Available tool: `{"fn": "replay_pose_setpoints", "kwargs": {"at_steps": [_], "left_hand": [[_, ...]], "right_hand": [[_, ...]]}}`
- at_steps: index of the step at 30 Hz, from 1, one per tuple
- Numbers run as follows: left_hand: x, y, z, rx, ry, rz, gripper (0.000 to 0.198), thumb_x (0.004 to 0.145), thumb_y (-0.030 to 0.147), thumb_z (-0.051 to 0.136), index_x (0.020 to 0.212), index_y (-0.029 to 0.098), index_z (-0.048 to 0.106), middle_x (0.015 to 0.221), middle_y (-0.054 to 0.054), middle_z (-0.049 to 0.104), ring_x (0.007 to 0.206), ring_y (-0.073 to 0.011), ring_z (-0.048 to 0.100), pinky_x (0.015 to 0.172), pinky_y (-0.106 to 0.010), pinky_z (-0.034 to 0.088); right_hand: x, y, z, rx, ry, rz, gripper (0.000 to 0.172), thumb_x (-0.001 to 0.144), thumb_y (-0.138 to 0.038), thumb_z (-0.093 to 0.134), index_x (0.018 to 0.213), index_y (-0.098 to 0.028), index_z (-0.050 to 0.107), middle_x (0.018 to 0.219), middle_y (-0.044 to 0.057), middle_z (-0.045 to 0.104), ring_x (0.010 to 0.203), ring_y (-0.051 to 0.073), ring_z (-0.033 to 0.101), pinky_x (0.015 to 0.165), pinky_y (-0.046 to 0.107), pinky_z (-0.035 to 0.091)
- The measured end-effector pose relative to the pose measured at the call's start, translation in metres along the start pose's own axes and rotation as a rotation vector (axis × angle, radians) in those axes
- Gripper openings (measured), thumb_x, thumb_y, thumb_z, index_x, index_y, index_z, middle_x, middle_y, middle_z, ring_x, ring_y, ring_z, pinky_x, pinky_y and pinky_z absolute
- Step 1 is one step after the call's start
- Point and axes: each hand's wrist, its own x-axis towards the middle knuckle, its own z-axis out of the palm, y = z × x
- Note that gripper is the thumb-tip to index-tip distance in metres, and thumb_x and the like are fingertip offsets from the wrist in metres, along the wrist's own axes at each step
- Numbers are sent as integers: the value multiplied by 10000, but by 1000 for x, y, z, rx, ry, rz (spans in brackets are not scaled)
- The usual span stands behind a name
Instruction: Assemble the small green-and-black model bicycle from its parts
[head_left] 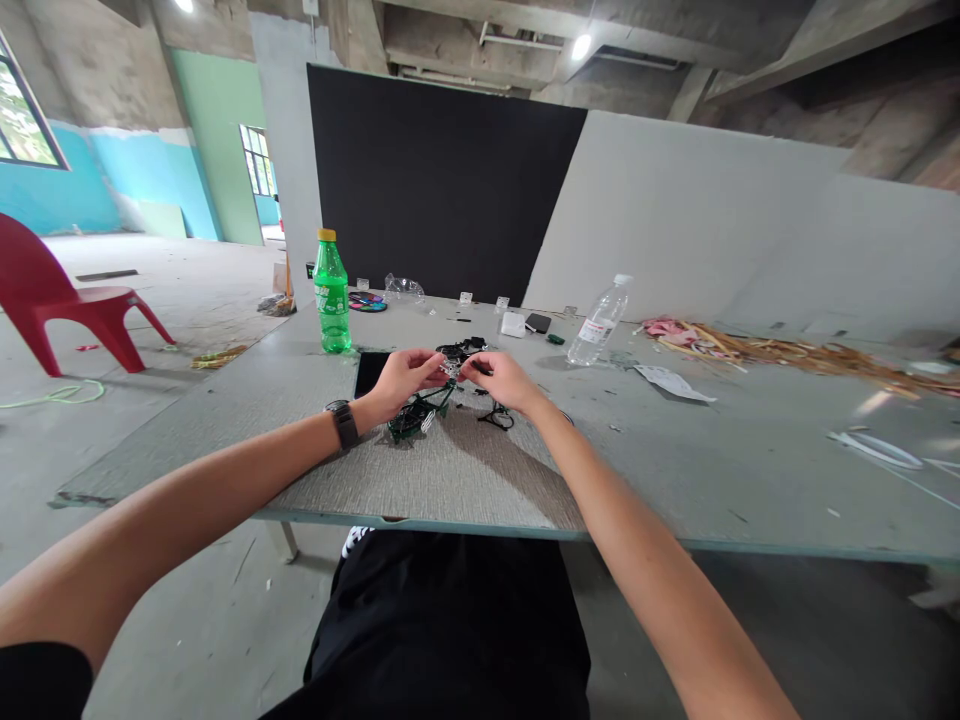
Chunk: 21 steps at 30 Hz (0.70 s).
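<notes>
My left hand (405, 380) and my right hand (504, 380) meet over the middle of the grey table (465, 480). Both pinch a small silvery piece (451, 369) held between their fingertips; it is too small to name. Just below the hands lies a green and black tangle of small parts (417, 413), and a thin black wire piece (496, 415) lies under the right wrist. More dark parts (463, 349) lie just behind the hands. A dark watch sits on my left wrist.
A green bottle (331, 294) stands at the back left, a clear plastic bottle (598, 322) lies tilted at the back right. Straw-like strips (787, 352) spread over the far right. A red chair (56, 296) stands on the floor at left. A black panel rises behind the table.
</notes>
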Motion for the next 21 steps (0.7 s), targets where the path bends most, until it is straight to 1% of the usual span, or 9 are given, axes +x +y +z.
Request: {"fn": "replay_pose_setpoints", "kwargs": {"at_steps": [11, 17, 21], "left_hand": [[-1, 1, -1, 25, -12, 7, 347, 777, 392, 821, 901, 92, 697, 833, -69, 725, 776, -154, 707, 899, -382, 577], [0, -4, -2, 52, -24, 36, 363, 783, 428, 808, 915, 107, 703, 840, -64, 729, 779, -158, 710, 885, -378, 585], [1, -4, -2, 66, -26, 33, 332, 796, 410, 800, 913, 113, 708, 824, -61, 733, 776, -158, 711, 886, -373, 584]], "right_hand": [[-2, -4, 0, 7, -16, 8, 325, 953, -456, 575, 872, -175, 715, 924, 94, 766, 867, 220, 674, 836, 362, 485], [-1, 0, 0, -17, -27, 7, 341, 951, -474, 573, 876, -174, 717, 928, 95, 763, 856, 218, 669, 807, 349, 485], [-2, -2, 0, -38, -43, 1, 351, 954, -484, 566, 870, -179, 717, 921, 87, 761, 845, 215, 664, 792, 343, 473]]}}
